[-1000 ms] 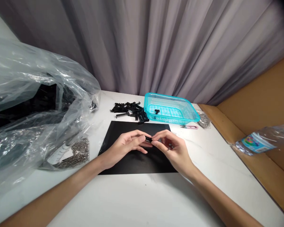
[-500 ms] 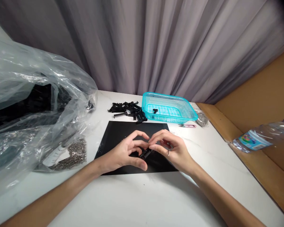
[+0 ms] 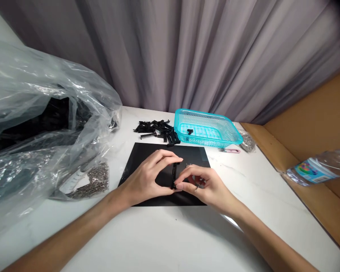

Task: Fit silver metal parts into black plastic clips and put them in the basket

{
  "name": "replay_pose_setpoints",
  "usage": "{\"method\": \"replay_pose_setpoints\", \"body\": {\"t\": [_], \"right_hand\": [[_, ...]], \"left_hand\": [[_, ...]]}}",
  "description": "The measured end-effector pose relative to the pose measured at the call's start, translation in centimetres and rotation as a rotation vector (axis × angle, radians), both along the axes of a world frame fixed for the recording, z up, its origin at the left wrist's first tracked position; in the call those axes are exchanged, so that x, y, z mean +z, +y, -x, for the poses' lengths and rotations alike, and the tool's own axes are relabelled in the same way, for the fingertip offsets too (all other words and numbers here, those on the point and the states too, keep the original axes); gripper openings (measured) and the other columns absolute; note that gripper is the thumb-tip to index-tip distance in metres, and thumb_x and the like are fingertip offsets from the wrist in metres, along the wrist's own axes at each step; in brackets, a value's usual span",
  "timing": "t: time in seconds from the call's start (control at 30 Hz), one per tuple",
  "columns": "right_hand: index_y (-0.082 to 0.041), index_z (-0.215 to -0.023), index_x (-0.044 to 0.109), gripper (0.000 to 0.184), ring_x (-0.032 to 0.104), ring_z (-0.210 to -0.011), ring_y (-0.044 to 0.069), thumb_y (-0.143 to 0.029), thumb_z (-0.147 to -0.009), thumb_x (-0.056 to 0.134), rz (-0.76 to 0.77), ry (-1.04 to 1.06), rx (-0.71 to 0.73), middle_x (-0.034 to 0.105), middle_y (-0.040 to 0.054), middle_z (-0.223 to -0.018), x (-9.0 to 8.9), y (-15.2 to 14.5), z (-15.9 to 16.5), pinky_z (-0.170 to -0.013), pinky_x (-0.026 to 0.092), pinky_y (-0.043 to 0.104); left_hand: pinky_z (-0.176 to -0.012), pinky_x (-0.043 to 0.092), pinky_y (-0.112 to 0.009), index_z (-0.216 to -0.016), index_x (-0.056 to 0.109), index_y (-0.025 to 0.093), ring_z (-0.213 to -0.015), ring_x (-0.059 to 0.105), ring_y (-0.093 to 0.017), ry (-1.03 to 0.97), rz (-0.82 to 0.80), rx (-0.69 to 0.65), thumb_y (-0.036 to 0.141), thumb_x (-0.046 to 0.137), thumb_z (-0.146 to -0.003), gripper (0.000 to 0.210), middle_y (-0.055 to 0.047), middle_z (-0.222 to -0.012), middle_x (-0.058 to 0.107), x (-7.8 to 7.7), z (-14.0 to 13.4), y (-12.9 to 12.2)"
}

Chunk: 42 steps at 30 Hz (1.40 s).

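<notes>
One slim black part (image 3: 174,174) stands upright over the black mat (image 3: 158,199), its ends spanned by the thumb and fingers of the left hand (image 3: 144,175); the right hand (image 3: 208,185) pinches its lower end. Both grips are thus engaged on that single part, and fingertips partly cover its ends. Just beyond the mat's far edge lies a heap of black parts (image 3: 158,128), too tangled to count. Beside it, behind the mat's far right corner, sits one turquoise basket (image 3: 209,142) with one black piece (image 3: 190,131) clearly showing inside. Right of the mat are one pair of pink-handled snips (image 3: 229,150) and one small bag of metal pieces (image 3: 248,143); left of it, a second metal-filled bag (image 3: 98,181) and one large clear bag (image 3: 87,94) crowd the desk (image 3: 170,234). One bottle (image 3: 314,172) lies well right of the mat, by the cardboard (image 3: 314,113).
</notes>
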State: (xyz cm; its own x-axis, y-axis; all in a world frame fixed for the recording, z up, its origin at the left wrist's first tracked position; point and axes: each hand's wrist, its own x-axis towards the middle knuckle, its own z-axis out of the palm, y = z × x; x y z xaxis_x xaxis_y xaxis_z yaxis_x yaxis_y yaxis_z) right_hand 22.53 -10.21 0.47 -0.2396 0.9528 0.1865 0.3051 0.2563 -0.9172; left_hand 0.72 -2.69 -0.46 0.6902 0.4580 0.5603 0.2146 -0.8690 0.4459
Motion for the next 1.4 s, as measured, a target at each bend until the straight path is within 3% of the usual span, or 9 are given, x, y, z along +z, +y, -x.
{"method": "replay_pose_setpoints", "body": {"t": [0.2, 0.43, 0.9, 1.17, 1.4], "right_hand": [[-0.023, -0.085, 0.081, 0.007, 0.048, -0.068, 0.013, -0.029, -0.088, 0.08, 0.122, 0.073, -0.026, 0.071, 0.0008, -0.084, -0.1, 0.1, 0.1, -0.061, 0.033, 0.03], [-0.022, -0.086, 0.082, 0.011, 0.06, -0.079, 0.017, -0.033, -0.086, 0.081, 0.123, 0.179, 0.005, 0.071, 0.0039, -0.088, -0.5, -0.2, 0.6, -0.067, 0.042, 0.031], [-0.025, -0.091, 0.08, 0.007, 0.063, -0.086, 0.017, -0.025, -0.094, 0.074, -0.075, -0.122, 0.018, 0.073, 0.0023, -0.093, -0.1, -0.5, 0.3, -0.071, 0.047, 0.031], [-0.022, -0.091, 0.078, 0.008, 0.062, -0.085, 0.015, -0.026, -0.094, 0.072, 0.042, -0.086, 0.042, 0.071, 0.0017, -0.094, 0.2, -0.4, 0.1, -0.07, 0.044, 0.028], [-0.02, -0.087, 0.072, 0.022, 0.053, -0.065, 0.012, -0.039, -0.084, 0.083, 0.22, 0.022, -0.032, 0.066, -0.0019, -0.077, -0.7, -0.2, 0.4, -0.06, 0.04, 0.025]], "left_hand": [[-0.103, 0.058, -0.044, -0.132, 0.055, 0.024, -0.118, 0.063, -0.027, -0.031, -0.07, 0.053, 0.022, 0.084, -0.076, 0.063, -0.009, -0.125, 0.06, 0.0, 0.0, 0.2], [-0.099, 0.061, -0.043, -0.133, 0.052, 0.025, -0.117, 0.066, -0.027, -0.032, -0.087, 0.036, 0.018, 0.083, -0.075, 0.066, -0.009, -0.127, 0.059, 0.0, 0.1, 0.1], [-0.094, 0.064, -0.038, -0.133, 0.053, 0.022, -0.109, 0.069, -0.025, -0.006, -0.152, 0.075, 0.017, 0.083, -0.076, 0.065, -0.008, -0.121, 0.061, -0.5, -0.1, -0.3], [-0.093, 0.065, -0.039, -0.134, 0.053, 0.024, -0.106, 0.069, -0.024, 0.011, -0.118, 0.116, 0.016, 0.085, -0.073, 0.07, -0.007, -0.118, 0.059, -0.8, -0.4, -0.4], [-0.091, 0.064, -0.041, -0.134, 0.052, 0.02, -0.102, 0.067, -0.026, -0.001, -0.158, 0.103, 0.022, 0.083, -0.078, 0.064, -0.007, -0.11, 0.059, -1.7, -0.4, -0.4]]}}
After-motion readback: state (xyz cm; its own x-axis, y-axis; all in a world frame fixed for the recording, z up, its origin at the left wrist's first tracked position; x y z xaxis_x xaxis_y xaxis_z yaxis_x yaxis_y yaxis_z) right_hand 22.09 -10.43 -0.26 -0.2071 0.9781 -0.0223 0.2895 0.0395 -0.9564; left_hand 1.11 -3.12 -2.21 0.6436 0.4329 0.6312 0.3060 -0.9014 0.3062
